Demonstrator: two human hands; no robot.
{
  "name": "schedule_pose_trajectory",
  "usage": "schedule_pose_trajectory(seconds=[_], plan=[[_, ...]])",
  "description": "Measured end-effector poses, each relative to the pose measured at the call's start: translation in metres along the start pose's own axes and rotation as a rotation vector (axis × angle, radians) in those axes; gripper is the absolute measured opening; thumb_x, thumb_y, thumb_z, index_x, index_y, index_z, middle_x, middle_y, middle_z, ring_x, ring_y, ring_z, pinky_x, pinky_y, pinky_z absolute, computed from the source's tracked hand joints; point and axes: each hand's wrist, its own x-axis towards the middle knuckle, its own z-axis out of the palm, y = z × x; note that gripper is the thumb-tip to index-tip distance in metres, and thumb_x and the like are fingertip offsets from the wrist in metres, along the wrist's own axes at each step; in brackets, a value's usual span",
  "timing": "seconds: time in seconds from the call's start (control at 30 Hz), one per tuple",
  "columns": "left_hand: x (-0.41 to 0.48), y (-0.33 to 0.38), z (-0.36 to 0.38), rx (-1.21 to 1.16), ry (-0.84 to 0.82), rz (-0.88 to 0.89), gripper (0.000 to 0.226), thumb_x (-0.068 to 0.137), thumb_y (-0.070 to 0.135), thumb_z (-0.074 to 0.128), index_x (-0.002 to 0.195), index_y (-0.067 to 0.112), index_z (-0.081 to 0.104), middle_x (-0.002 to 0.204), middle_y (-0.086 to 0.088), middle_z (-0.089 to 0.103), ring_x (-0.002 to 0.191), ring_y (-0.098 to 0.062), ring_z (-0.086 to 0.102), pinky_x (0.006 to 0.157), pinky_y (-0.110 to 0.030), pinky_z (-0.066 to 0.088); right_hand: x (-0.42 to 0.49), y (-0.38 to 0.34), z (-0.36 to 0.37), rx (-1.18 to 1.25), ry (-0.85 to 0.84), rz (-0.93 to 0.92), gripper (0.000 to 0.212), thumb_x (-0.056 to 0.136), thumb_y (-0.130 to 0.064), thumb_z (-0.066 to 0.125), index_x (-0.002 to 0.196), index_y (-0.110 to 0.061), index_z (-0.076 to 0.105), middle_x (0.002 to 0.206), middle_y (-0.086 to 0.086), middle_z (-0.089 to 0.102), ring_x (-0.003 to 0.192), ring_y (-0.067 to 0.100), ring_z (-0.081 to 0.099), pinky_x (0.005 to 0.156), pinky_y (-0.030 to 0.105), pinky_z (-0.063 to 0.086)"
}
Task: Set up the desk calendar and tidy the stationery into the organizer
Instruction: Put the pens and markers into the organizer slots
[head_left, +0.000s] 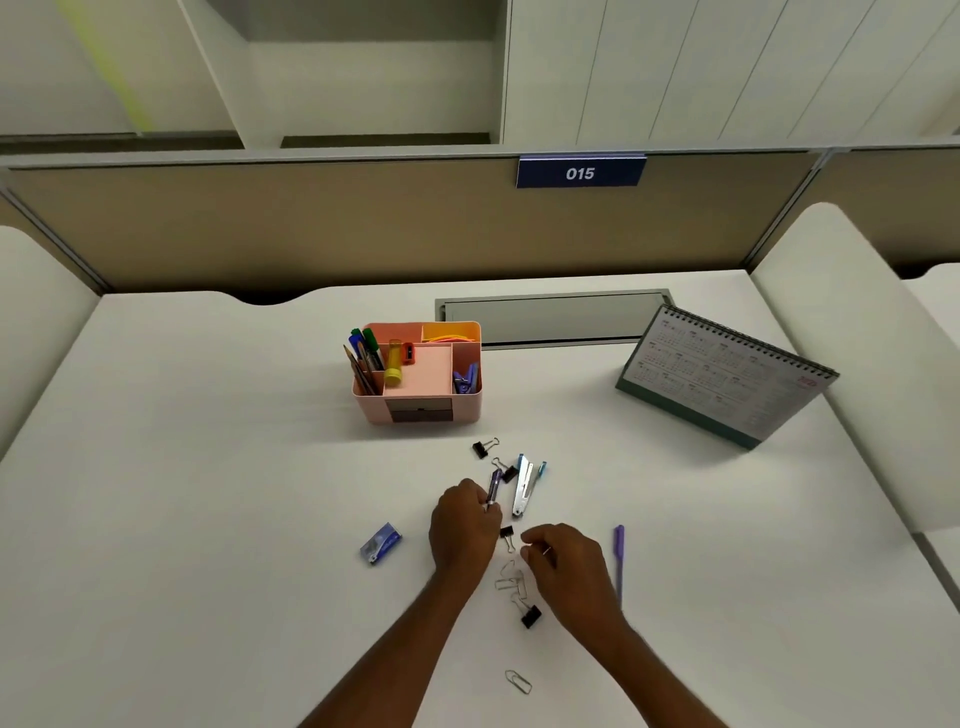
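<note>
At the near middle of a white surface, the left hand grips a short purple pen and the right hand pinches what looks like a small silver clip. Loose paper clips and a black binder clip lie between the hands. Just beyond lies a silver stapler, with a blue staple box at left and a long purple pen at right; farther back stands the pink organizer, and the desk calendar is propped upright at far right.

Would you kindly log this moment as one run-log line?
calendar standing | left hand grips purple pen | right hand beside paper clips | stapler, binder clips loose on desk
</note>
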Motion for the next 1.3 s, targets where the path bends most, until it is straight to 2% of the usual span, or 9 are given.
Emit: schedule_pose_trajectory(seconds=[0.13, 0.27, 0.37, 0.43, 0.67, 0.93, 1.0, 1.1, 1.3], plan=[[-0.005, 0.0, -0.007, -0.109, -0.035, -0.041, 0.015, 0.089, 0.025, 0.073, 0.1, 0.016, 0.074, 0.095, 0.004, 0.075, 0.083, -0.011, 0.067, 0.071, -0.025, 0.053, 0.001, -0.004, -0.011, 0.076, 0.03, 0.016, 0.018, 0.097, -0.027, 0.069, 0.114, -0.024, 0.074, 0.104, -0.013, 0.071, 0.089, 0.002, 0.065, 0.079, 0.011, 0.049], [-0.017, 0.007, -0.017, -0.471, -0.069, -0.033, 0.007, 0.087, 0.021, 0.077, 0.093, 0.019, 0.074, 0.083, 0.005, 0.076, 0.077, -0.014, 0.074, 0.073, -0.03, 0.064, 0.005, -0.019, -0.014, 0.257, 0.006, -0.036, 0.021, 0.094, -0.029, 0.074, 0.115, -0.03, 0.07, 0.095, -0.017, 0.074, 0.087, -0.005, 0.068, 0.074, 0.01, 0.052], [-0.024, 0.015, -0.028, -0.635, -0.083, -0.031, 0.007, 0.089, 0.023, 0.078, 0.095, 0.022, 0.073, 0.084, 0.004, 0.078, 0.077, -0.014, 0.076, 0.067, -0.023, 0.061, 0.009, -0.036, -0.015, 0.354, -0.056, -0.008, 0.012, 0.098, -0.022, 0.068, 0.099, -0.033, 0.071, 0.082, -0.011, 0.076, 0.076, 0.005, 0.074, 0.073, 0.023, 0.06], [-0.024, 0.02, -0.037, -0.671, -0.087, -0.001, 0.011, 0.09, 0.029, 0.079, 0.098, 0.026, 0.073, 0.086, 0.005, 0.079, 0.079, -0.015, 0.077, 0.071, -0.029, 0.064, 0.011, -0.043, -0.018, 0.432, -0.053, 0.0, 0.025, 0.1, -0.01, 0.062, 0.091, -0.031, 0.072, 0.077, -0.004, 0.077, 0.069, 0.012, 0.075, 0.069, 0.03, 0.063], [-0.005, 0.037, -0.081, -0.745, 0.018, 0.075, 0.015, 0.094, 0.029, 0.078, 0.107, 0.023, 0.077, 0.087, 0.007, 0.08, 0.077, -0.01, 0.077, 0.069, -0.021, 0.063, 0.019, -0.043, -0.028, 0.498, -0.03, 0.004, 0.02, 0.099, -0.005, 0.064, 0.114, -0.013, 0.074, 0.084, 0.002, 0.076, 0.069, 0.005, 0.073, 0.061, 0.015, 0.053], [0.006, 0.048, -0.091, -0.683, -0.075, 0.118, 0.018, 0.092, 0.025, 0.079, 0.108, 0.014, 0.08, 0.086, 0.002, 0.081, 0.08, -0.02, 0.079, 0.073, -0.027, 0.066, 0.023, -0.035, -0.037, 0.384, 0.028, -0.062, 0.017, 0.093, -0.015, 0.074, 0.11, -0.018, 0.077, 0.084, -0.008, 0.076, 0.075, 0.003, 0.07, 0.069, 0.017, 0.052], [0.009, 0.054, -0.1, -0.679, -0.029, 0.142, 0.016, 0.093, 0.024, 0.079, 0.106, 0.015, 0.08, 0.085, 0.002, 0.081, 0.076, -0.016, 0.078, 0.069, -0.022, 0.063, 0.022, -0.027, -0.041, 0.313, 0.079, -0.072, 0.019, 0.09, -0.024, 0.078, 0.109, -0.026, 0.078, 0.089, -0.016, 0.075, 0.083, 0.002, 0.069, 0.074, 0.016, 0.052], [0.022, 0.065, -0.119, -0.652, 0.088, 0.206, 0.012, 0.093, 0.02, 0.078, 0.105, 0.015, 0.079, 0.084, 0.001, 0.081, 0.071, -0.011, 0.077, 0.064, -0.018, 0.061, 0.021, 0.001, -0.048, 0.18, 0.149, 0.031, 0.02, 0.091, -0.029, 0.076, 0.111, -0.026, 0.076, 0.099, -0.012, 0.074, 0.086, 0.004, 0.066, 0.082, 0.025, 0.054], [0.064, 0.081, -0.159, -0.544, 0.312, 0.344, 0.013, 0.09, 0.02, 0.078, 0.102, 0.014, 0.079, 0.081, -0.003, 0.079, 0.065, -0.014, 0.076, 0.063, -0.036, 0.064, 0.006, 0.056, -0.058, -0.058, 0.267, 0.238, 0.022, 0.094, -0.028, 0.07, 0.113, -0.02, 0.065, 0.102, 0.0, 0.058, 0.09, 0.023, 0.063, 0.072, 0.032, 0.046]])
